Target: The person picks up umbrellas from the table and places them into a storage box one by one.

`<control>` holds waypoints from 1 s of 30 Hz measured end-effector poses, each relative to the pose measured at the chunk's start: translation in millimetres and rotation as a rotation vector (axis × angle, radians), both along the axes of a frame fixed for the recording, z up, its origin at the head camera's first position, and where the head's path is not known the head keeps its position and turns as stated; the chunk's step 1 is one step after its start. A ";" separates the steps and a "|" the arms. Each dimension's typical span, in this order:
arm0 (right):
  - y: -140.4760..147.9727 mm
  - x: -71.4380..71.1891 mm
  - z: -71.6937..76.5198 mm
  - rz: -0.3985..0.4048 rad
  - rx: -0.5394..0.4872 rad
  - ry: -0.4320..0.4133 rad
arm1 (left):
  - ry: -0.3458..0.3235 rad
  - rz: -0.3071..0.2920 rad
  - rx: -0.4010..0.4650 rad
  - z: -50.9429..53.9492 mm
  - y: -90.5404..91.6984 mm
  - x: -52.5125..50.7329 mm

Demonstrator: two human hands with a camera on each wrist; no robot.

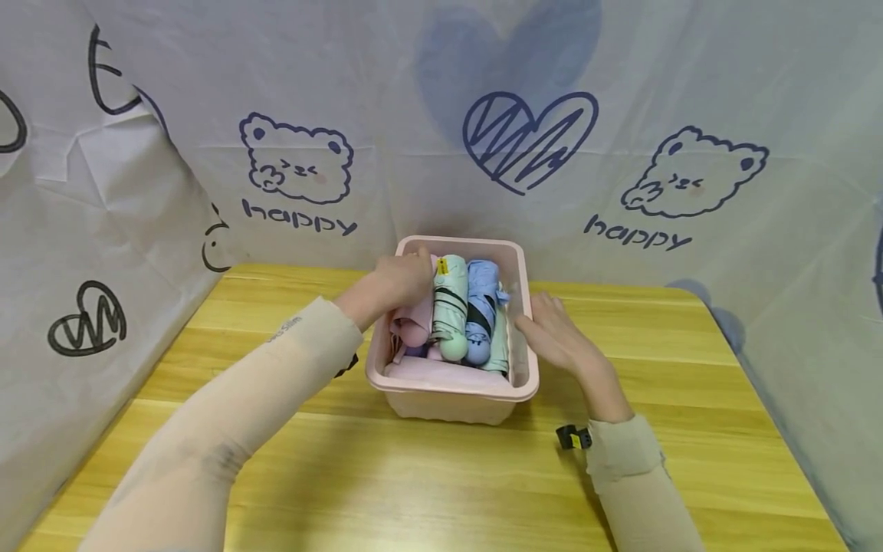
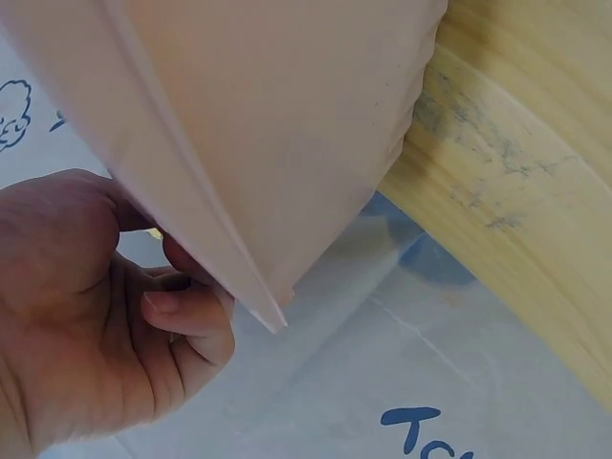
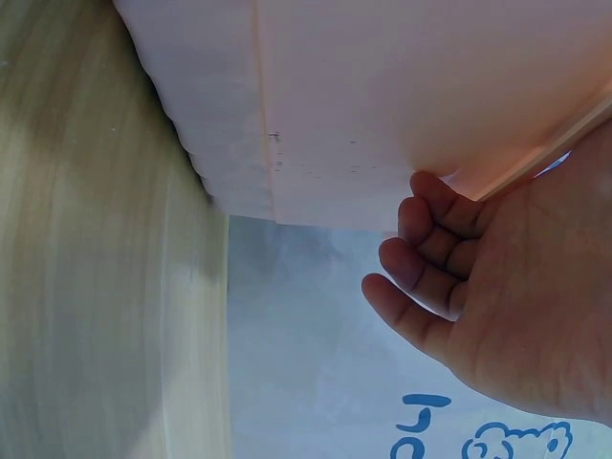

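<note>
A pink plastic bin [image 1: 448, 399] stands upright on the table with several folded umbrellas in it. My left hand [image 1: 405, 280] reaches over the bin's left rim and pinches the upper end of a pink umbrella [image 1: 416, 326]; in the left wrist view its thumb and index tips are hidden behind the rim. Beside that umbrella lie a mint green umbrella [image 1: 451, 303] with a yellow tag and a blue umbrella [image 1: 481, 307]. My right hand [image 1: 555, 330] holds the bin's right rim, fingers [image 3: 421, 258] bent along the outside wall and thumb over the edge.
The wooden table [image 1: 428, 483] runs out on both sides of the bin. A white cloth [image 1: 414, 169] with blue bear and heart drawings hangs close behind the bin. More umbrellas, one pale pink [image 1: 441, 372], lie lower in the bin.
</note>
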State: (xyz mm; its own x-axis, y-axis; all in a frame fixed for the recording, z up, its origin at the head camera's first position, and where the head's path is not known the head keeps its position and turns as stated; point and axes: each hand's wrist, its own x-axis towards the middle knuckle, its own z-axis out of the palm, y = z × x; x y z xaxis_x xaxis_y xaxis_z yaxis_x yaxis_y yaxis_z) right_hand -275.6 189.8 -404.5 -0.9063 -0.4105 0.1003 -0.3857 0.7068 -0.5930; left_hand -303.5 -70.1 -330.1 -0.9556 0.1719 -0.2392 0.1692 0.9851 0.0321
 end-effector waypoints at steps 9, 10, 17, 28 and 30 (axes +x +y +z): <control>1.7 1.7 -1.4 -0.003 -0.012 -0.009 | 0.017 0.008 0.143 -7.3 -9.2 -6.1; 1.7 2.0 -2.0 -0.003 -0.015 -0.010 | 0.021 0.006 0.148 -7.7 -10.2 -6.4; 1.9 3.5 -5.1 -0.005 -0.034 -0.009 | 0.049 -0.031 0.257 -8.9 -18.8 -3.9; 3.3 2.8 -4.7 -0.079 -0.069 -0.049 | 0.234 0.016 0.777 -31.1 -49.0 5.0; 4.5 3.6 -4.8 -0.101 -0.080 -0.035 | 0.287 0.011 0.854 -40.0 -55.4 8.2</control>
